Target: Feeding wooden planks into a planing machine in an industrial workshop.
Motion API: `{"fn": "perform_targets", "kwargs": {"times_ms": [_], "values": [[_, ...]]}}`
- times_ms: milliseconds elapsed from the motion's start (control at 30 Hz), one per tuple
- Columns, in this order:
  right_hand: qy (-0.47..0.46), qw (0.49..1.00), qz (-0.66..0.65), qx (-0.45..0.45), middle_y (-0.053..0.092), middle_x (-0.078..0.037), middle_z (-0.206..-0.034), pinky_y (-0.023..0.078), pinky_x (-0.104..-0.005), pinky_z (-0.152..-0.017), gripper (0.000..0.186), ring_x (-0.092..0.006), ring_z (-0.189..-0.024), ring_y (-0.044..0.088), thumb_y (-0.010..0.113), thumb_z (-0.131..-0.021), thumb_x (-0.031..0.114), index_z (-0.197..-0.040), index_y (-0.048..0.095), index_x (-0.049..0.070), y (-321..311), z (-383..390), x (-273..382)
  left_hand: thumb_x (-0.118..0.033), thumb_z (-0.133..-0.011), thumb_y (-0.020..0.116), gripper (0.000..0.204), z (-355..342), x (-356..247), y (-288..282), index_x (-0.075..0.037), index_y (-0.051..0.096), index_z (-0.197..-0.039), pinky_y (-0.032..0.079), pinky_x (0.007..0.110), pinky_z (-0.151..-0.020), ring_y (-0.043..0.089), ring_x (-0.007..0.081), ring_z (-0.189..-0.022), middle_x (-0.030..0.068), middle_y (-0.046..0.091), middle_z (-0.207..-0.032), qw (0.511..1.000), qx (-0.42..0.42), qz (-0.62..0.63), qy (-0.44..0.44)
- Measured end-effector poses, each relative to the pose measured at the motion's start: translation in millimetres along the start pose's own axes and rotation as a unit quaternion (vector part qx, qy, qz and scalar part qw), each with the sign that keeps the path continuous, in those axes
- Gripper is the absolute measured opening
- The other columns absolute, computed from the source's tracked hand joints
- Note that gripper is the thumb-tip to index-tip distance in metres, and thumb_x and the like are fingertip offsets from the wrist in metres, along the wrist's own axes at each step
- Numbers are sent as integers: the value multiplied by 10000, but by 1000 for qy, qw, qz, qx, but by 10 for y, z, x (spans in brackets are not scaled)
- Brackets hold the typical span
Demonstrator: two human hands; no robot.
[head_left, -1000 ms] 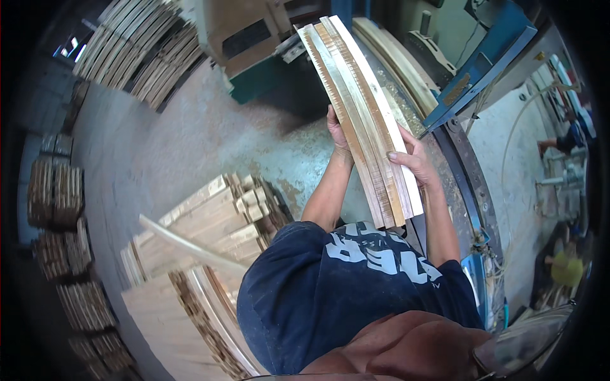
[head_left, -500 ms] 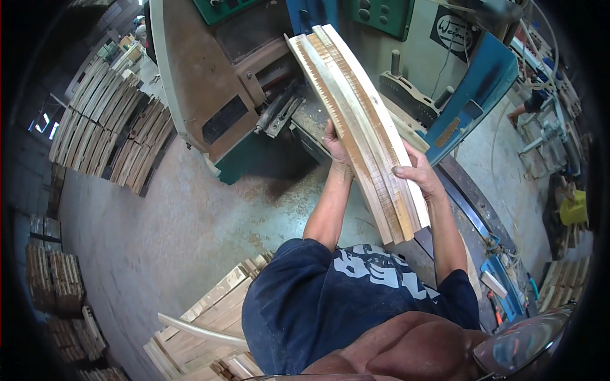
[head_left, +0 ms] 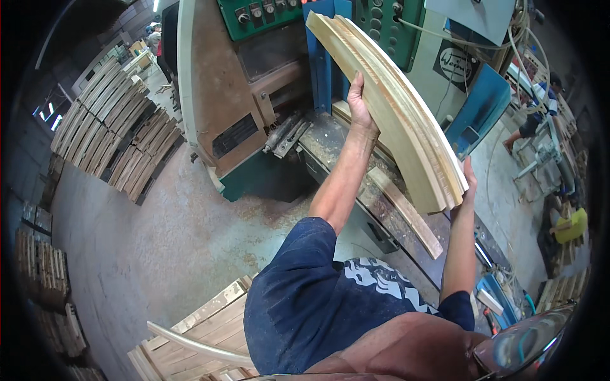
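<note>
Between my two hands I hold a long, curved wooden piece (head_left: 406,117) with stepped, grooved edges. It is raised and tilted over the machine table, its upper end by the blue upright. My left hand (head_left: 361,108) grips its left side around the middle, thumb up against the wood. At the lower right end, my right hand (head_left: 469,184) holds the edge; most of its fingers are hidden behind the wood. Below the piece, a straight wooden strip (head_left: 406,213) lies on the machine table (head_left: 324,143).
A large machine (head_left: 222,95) with a green control panel (head_left: 259,14) stands ahead. Stacks of curved wood pieces (head_left: 108,120) stand at left. A pallet of boards (head_left: 197,336) is beside me at lower left. Another person (head_left: 540,105) is at far right, near a blue metal panel (head_left: 480,105).
The wooden piece has moved up and forward, and has turned to show its smooth left side. Both hands went with it, uncovering the wooden strip on the table.
</note>
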State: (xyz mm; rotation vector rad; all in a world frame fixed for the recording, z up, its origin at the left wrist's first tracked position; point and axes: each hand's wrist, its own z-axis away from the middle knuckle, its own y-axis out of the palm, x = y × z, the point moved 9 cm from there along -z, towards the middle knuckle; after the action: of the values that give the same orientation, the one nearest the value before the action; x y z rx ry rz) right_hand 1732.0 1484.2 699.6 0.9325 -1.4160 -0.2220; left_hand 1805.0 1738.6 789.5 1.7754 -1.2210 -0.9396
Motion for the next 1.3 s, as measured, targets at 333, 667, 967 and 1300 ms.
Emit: {"fn": "perform_targets", "kwargs": {"times_ms": [333, 667, 967, 1300], "values": [[-21, 999, 44, -15, 559, -201, -1383, 622, -483, -820, 661, -375, -1109, 660, 520, -1026, 427, -1511, 355, 10, -376, 566, -495, -355, -957, 608, 456, -458, -270, 596, -68, 535, -1304, 553, 376, -858, 650, 209, -972, 86, 638, -1091, 960, 35, -254, 110], [2, 997, 79, -11, 529, -219, -1407, 623, -460, -834, 790, -371, -1112, 658, 737, -908, 310, -1522, 347, 2, -150, 713, -707, -385, -671, 847, 1226, -511, -502, 1838, -93, 101, -1598, 343, 583, -1055, 361, 506, -1287, 340, 276, -1414, 543, 177, -653, 498], [-45, 970, 235, -41, 408, -233, -1499, 560, -432, -957, 986, -342, -1271, 542, 806, -828, 389, -1570, 271, 24, 189, 545, -314, -365, -674, 838, 1178, -174, -167, 2129, -96, 158, -1597, 371, 579, -978, 424, 481, -1148, 329, 370, -1266, 423, 250, -690, 531], [-219, 918, 307, -120, 219, -149, -1612, 339, -529, -1131, 1157, -322, -1454, 317, 787, -807, 493, -1631, 38, 177, -113, 888, -750, -256, -842, 722, 897, -76, 198, 587, 40, 231, -1532, 428, 379, -1067, 558, 259, -1189, 209, 537, -1312, 936, 4, -349, 51]]}}
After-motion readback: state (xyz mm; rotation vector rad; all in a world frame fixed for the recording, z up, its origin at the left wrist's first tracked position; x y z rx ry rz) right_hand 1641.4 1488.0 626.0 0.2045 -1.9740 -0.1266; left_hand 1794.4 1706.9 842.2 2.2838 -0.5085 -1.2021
